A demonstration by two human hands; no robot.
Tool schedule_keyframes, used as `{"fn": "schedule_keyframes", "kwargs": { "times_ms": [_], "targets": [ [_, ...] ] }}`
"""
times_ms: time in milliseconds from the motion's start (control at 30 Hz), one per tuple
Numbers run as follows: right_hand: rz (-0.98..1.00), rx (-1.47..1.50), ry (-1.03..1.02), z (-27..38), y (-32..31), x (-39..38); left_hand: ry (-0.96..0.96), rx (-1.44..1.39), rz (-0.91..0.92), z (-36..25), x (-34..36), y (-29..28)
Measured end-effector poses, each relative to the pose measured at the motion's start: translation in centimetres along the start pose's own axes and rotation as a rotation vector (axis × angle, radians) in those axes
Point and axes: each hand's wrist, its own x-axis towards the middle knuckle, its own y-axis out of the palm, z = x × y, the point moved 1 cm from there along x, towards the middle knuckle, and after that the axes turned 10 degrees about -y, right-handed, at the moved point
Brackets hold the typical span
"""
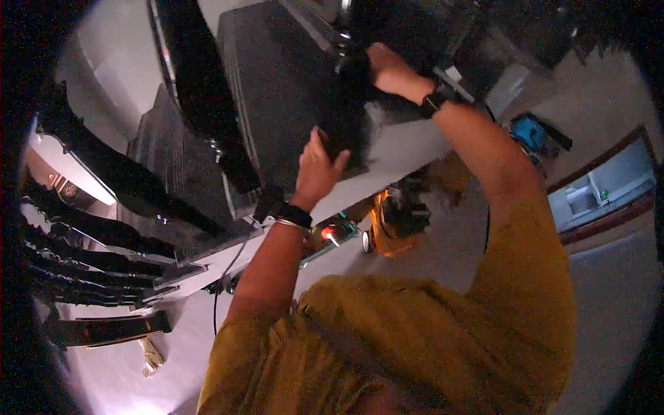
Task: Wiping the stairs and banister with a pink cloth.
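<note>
A dark, blurred baluster with a shiny ring rises from a dark stone stair tread. At its lower end is my left hand, fingers and thumb spread against the dark surface. Farther up and to the right, my right hand is closed at the baluster's edge. Its fingertips are partly lost in the dark, and the exact grip is hard to make out. Another black turned baluster stands on the left, its foot near my left wrist.
More black balusters line the stairs down the left. A thin black cable hangs below my left forearm. On the floor are a yellow-orange item, a green tray, and a blue tool. A framed opening lies at the right.
</note>
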Motion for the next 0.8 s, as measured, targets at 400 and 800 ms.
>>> {"fn": "schedule_keyframes", "kwargs": {
  "times_ms": [400, 800],
  "targets": [
    [-0.207, -0.239, 0.196, 0.6, -4.4, -7.9, 0.124, 0.044, -0.045, -2.1, 0.6, 1.3],
    [-0.225, -0.171, 0.183, 3.1, -5.8, -10.0, 0.107, 0.077, -0.033, -1.3, 0.4, 1.6]
  ]
}}
